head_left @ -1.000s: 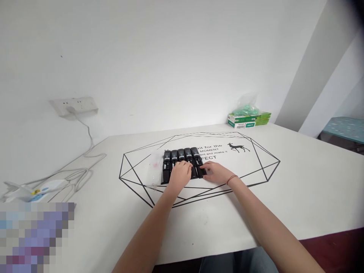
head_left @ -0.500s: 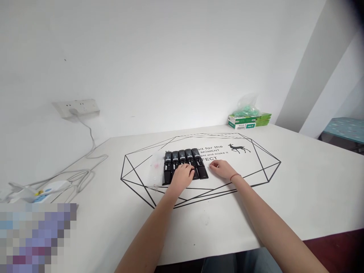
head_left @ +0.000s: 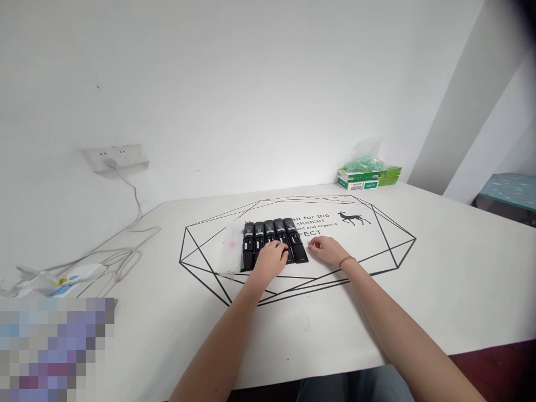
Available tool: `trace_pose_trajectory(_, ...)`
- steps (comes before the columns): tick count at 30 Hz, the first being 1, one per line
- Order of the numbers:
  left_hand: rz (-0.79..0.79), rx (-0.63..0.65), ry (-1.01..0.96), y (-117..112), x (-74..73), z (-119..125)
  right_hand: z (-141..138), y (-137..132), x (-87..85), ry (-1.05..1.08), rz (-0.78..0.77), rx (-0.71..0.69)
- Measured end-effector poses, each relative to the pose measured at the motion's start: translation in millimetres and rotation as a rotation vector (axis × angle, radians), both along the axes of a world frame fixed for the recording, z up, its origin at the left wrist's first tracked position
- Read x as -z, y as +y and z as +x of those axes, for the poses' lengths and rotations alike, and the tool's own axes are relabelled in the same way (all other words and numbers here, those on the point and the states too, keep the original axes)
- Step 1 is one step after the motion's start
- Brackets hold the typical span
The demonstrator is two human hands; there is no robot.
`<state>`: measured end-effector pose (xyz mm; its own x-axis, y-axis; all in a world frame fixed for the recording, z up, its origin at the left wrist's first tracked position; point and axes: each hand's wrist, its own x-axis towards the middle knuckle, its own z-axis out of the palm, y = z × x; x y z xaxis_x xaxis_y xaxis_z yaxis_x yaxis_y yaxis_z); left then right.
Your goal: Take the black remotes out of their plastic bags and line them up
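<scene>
Several slim black devices (head_left: 293,237) lie side by side in a row on the white table (head_left: 293,324). My left hand (head_left: 271,258) rests on the near ends of the middle ones, its fingers curled over them. Just right of the row, my right hand (head_left: 329,250) lies on the table with the fingers loosely curled, not touching the devices; a red band circles its wrist. A clear plastic bag (head_left: 229,248) lies flat against the left side of the row.
A black geometric print with a deer and lettering (head_left: 354,219) covers the tabletop. Green-and-white boxes under a plastic bag (head_left: 368,174) stand at the far right edge. A wall socket (head_left: 115,157) with a white cable leads to a power strip (head_left: 62,279) at the left.
My right hand has drawn away from the rightmost device and now lies beside the row. My left hand has stayed on the devices.
</scene>
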<state>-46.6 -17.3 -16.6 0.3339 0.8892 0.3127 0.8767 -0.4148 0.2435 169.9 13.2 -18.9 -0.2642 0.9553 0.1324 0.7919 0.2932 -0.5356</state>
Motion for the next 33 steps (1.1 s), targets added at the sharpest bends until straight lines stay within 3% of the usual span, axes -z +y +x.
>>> trace_pose_trajectory(8,0.028,0.009,0.011,3,4.5,0,-8,-6,-4.4,0.082,0.033,-0.08)
trace_pose_trajectory(20,0.006,-0.002,0.006,0,1.9,0,-12,-21,-9.7,0.036,-0.002,-0.275)
trace_pose_trajectory(23,0.036,-0.006,-0.007,2,4.5,-1,-16,-23,-13.8,0.079,-0.023,-0.247)
trace_pose_trajectory(27,0.042,-0.02,-0.022,6,7.7,-5,-27,-12,-8.1,0.156,0.166,-0.122)
trace_pose_trajectory(29,0.037,-0.024,-0.027,7,8.7,-6,-33,-2,-0.3,0.12,0.226,-0.075)
trace_pose_trajectory(33,0.048,-0.021,-0.053,8,8.4,-7,-42,10,14.1,-0.034,0.203,-0.016)
